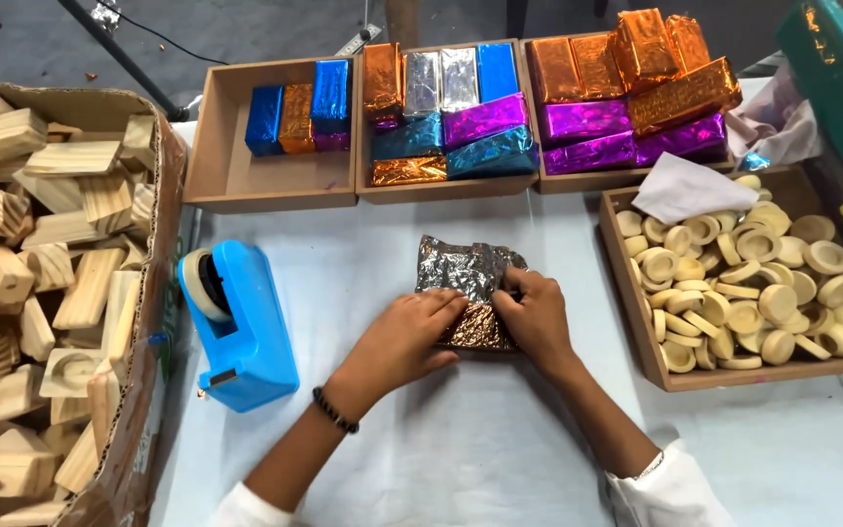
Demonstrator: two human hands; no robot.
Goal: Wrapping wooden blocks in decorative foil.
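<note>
from where i'm watching, both hands are down on the crinkled foil sheet [467, 271] in the middle of the white tabletop [480, 449]. left hand [404, 337] has its fingers [441, 304] curled down and pressing the foil over a small block [477, 330], which shows bronze-brown at the near edge. right hand [537, 314] is bent in the same way, fingertips pinching the foil edge right beside the left ones, so both are closed on the foil, not spread open. the foil is silver on top, wrinkly and shiny, half folded around the block.

counts: three shallow brown trays [270, 176] along the far edge holding foil-wrapped blocks [485, 122] in blue, orange, silver, purple and teal. the left tray has roughly four, the middle one about nine, and the right one is piled so i can't count it cleanly. one bigger tray [651, 361] on the right is full of pale round wooden rings [778, 303], way too many to count, with a white tissue [685, 185] lying on top. one blue plastic tape dispenser [241, 327] sits just left of the hands. one cardboard box [143, 390] at far left is heaped with plain rectangular wooden blocks [31, 254], pale with visible grain. there's a dark beaded bracelet [334, 410] on the left wrist.
</note>
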